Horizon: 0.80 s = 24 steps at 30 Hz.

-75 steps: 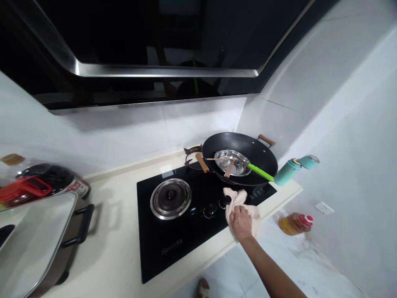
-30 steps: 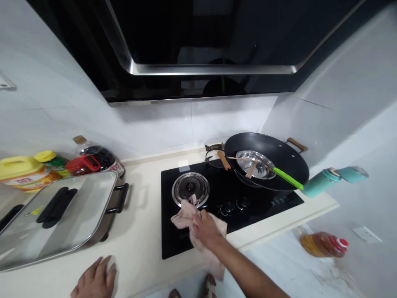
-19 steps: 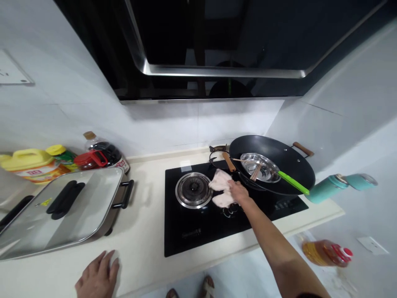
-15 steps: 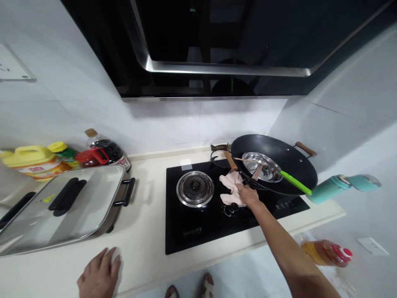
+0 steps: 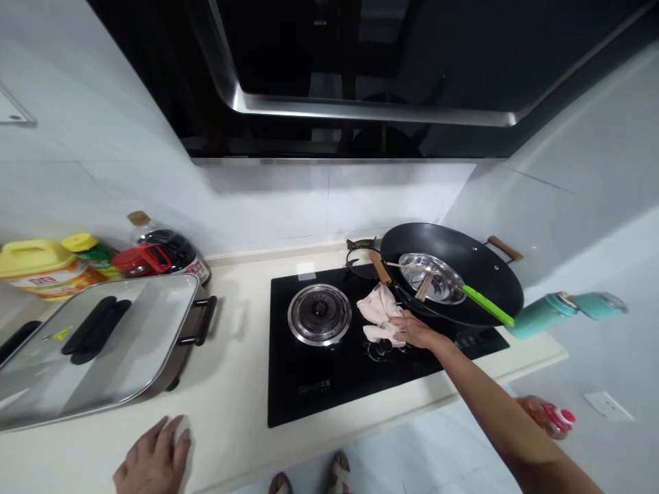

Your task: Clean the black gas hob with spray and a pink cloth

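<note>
My right hand (image 5: 416, 331) presses on a pale pink cloth (image 5: 379, 307), bunched on the black glass cooktop (image 5: 303, 374) near a control knob (image 5: 382, 346). Left of the cloth is the round metal burner (image 5: 320, 313). Just beyond my right hand sits a large black wok (image 5: 497, 274), which holds a shiny metal bowl (image 5: 447, 293), wooden chopsticks (image 5: 425, 285) and a utensil with a green handle (image 5: 487, 304). On the cream counter (image 5: 234, 384), my left hand (image 5: 153, 458) lies palm down, fingers loosely spread, holding nothing.
An electric pan with a glass lid (image 5: 149, 336) stands at the left. Behind it are a yellow jug (image 5: 44, 261) and a dark sauce bottle (image 5: 178, 248). Turquoise flasks (image 5: 540, 314) are right of the wok. A range hood (image 5: 350, 147) hangs overhead.
My right hand and the cloth have shifted slightly, and the cloth's folds look different. My left hand stays on the counter. The whole view has moved a little.
</note>
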Tool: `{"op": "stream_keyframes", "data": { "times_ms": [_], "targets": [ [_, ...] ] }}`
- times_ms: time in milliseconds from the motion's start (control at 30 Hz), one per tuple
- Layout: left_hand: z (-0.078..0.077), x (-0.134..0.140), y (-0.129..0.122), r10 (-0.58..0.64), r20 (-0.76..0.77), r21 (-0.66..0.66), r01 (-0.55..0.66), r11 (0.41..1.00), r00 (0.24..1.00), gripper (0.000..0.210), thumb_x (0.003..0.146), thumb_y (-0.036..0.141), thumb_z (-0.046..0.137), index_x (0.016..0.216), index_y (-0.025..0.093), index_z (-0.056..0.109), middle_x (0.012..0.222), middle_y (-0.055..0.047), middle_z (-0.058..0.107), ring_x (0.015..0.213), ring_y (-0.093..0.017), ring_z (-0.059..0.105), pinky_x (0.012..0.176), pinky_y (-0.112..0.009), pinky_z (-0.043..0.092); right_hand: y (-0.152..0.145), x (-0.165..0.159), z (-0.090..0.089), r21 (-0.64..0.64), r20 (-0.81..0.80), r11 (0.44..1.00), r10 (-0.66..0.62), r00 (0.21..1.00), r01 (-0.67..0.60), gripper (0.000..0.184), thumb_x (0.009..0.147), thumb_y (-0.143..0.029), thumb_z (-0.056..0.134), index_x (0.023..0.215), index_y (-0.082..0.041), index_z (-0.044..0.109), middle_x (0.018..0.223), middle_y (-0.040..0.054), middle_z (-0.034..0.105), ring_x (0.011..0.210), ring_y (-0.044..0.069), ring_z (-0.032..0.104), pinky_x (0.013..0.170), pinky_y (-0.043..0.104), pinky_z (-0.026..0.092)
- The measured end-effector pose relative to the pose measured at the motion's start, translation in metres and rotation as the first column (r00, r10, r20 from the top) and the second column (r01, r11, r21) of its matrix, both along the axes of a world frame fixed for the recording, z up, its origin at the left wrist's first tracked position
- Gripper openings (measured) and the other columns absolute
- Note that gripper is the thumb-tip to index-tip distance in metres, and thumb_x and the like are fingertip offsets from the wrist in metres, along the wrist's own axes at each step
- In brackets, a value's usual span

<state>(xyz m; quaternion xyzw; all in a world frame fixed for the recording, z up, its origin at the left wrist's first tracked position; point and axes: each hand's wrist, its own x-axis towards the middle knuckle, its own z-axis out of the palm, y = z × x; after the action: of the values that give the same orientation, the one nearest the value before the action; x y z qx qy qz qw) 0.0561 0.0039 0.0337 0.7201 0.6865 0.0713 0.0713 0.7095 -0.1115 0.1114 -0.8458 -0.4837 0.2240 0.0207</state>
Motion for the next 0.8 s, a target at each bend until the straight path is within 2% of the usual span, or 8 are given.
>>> {"op": "stream_keyframes", "data": {
  "times_ms": [100,200,300,400,500,600,700,800],
  "targets": [
    [0.002,0.000,0.000,0.008,0.009,-0.013,-0.008,1.000,1.000,0.059,0.099,0.052,0.030,0.137,0.022,0.064,0.151,-0.014,0.057,0.137,-0.036,0.051,0.115,-0.058,0.041,0.014,0.001,0.005,-0.026,-0.016,0.998,0.049,0.999,-0.050,0.048,0.085,-0.027,0.071,0.132,-0.034,0.073,0.168,0.0024,0.041,0.151,0.025,0.041,0.121,0.036,0.033],
    [0.002,0.000,0.000,0.011,0.019,-0.010,-0.011,1.000,1.000,0.057,0.098,0.050,0.033,0.136,0.023,0.065,0.150,-0.015,0.058,0.137,-0.037,0.051,0.113,-0.060,0.042,0.021,-0.001,0.009,-0.023,0.012,0.999,0.038,0.999,-0.038,0.048,0.090,-0.028,0.063,0.138,-0.032,0.069,0.174,0.0029,0.030,0.160,0.029,0.026,0.128,0.045,0.022],
    [0.001,0.001,-0.001,0.010,0.018,0.007,-0.011,1.000,1.000,0.062,0.097,0.053,0.029,0.137,0.022,0.065,0.151,-0.015,0.057,0.135,-0.037,0.052,0.113,-0.060,0.042,0.010,-0.004,0.011,-0.057,-0.013,0.995,0.082,0.997,-0.083,0.037,0.092,-0.025,0.060,0.124,-0.033,0.076,0.176,-0.0019,0.026,0.163,0.029,0.018,0.129,0.049,0.017],
    [-0.002,0.001,-0.001,0.012,0.009,0.023,-0.012,1.000,1.000,0.067,0.097,0.056,0.024,0.137,0.020,0.064,0.150,-0.015,0.057,0.134,-0.038,0.052,0.113,-0.060,0.042,-0.013,-0.007,0.007,-0.100,-0.120,0.970,0.210,0.970,-0.222,0.031,0.090,-0.028,0.063,0.116,-0.034,0.078,0.178,-0.0066,0.017,0.165,0.030,0.011,0.129,0.050,0.017],
    [-0.004,0.000,-0.001,0.011,0.016,0.032,-0.011,0.999,1.000,0.068,0.096,0.058,0.024,0.136,0.021,0.064,0.149,-0.015,0.057,0.135,-0.038,0.053,0.112,-0.060,0.042,-0.031,-0.010,-0.001,-0.091,-0.189,0.956,0.259,0.947,-0.280,0.048,0.082,-0.030,0.072,0.130,-0.034,0.072,0.179,-0.0029,0.014,0.164,0.030,0.012,0.129,0.048,0.016],
    [-0.005,-0.001,0.000,0.013,0.020,0.024,-0.014,1.000,1.000,0.062,0.096,0.056,0.029,0.137,0.024,0.063,0.149,-0.014,0.058,0.136,-0.037,0.053,0.112,-0.059,0.043,-0.032,-0.014,-0.009,-0.058,-0.151,0.963,0.253,0.956,-0.265,0.057,0.075,-0.026,0.078,0.131,-0.032,0.070,0.178,0.0012,0.018,0.162,0.029,0.019,0.128,0.044,0.022],
    [-0.006,-0.002,0.000,0.020,0.016,0.021,-0.020,1.000,1.000,0.060,0.097,0.055,0.029,0.137,0.025,0.064,0.150,-0.013,0.058,0.136,-0.037,0.053,0.113,-0.060,0.042,-0.015,-0.020,-0.015,0.029,-0.052,0.972,0.234,0.971,-0.232,0.065,0.071,-0.017,0.079,0.134,-0.028,0.067,0.173,0.0079,0.032,0.155,0.028,0.034,0.123,0.039,0.031],
    [-0.008,-0.004,0.001,0.013,0.013,0.023,-0.014,1.000,1.000,0.063,0.097,0.057,0.028,0.136,0.024,0.064,0.150,-0.014,0.058,0.137,-0.037,0.052,0.113,-0.060,0.042,0.016,-0.022,-0.018,0.104,-0.011,0.973,0.210,0.978,-0.207,0.082,0.079,-0.009,0.067,0.156,-0.029,0.048,0.166,0.0096,0.044,0.149,0.026,0.043,0.121,0.038,0.034]
  ]
}}
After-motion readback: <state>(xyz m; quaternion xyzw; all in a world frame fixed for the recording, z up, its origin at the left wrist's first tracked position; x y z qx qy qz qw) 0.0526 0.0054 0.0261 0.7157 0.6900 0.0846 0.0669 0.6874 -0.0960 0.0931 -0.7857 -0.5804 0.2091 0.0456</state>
